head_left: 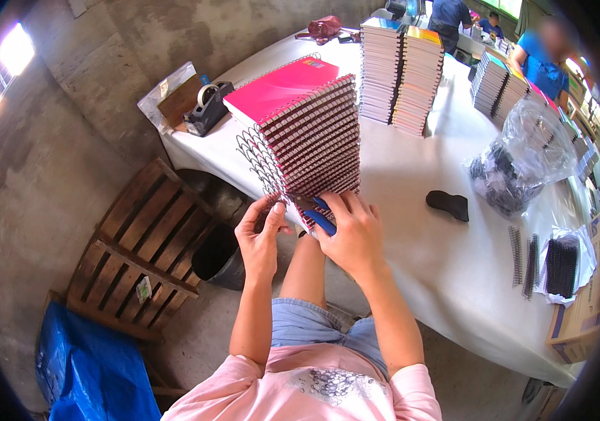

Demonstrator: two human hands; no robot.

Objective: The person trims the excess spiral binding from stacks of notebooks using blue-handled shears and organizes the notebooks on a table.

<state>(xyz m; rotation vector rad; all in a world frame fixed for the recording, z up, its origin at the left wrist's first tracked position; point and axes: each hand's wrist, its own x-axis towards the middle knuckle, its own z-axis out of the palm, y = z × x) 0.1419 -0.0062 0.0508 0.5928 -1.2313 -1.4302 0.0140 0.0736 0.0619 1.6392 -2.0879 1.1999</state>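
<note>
A clear plastic bag (524, 151) of black coils is seen on the table's right; a brown cardboard box (577, 323) is glimpsed at the edge.

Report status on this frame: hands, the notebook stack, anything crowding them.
Left hand pinching wire spirals at the pink notebook stack base. Right hand gripping blue-handled pliers against the stack. Black bin below; nothing blocking.
</note>
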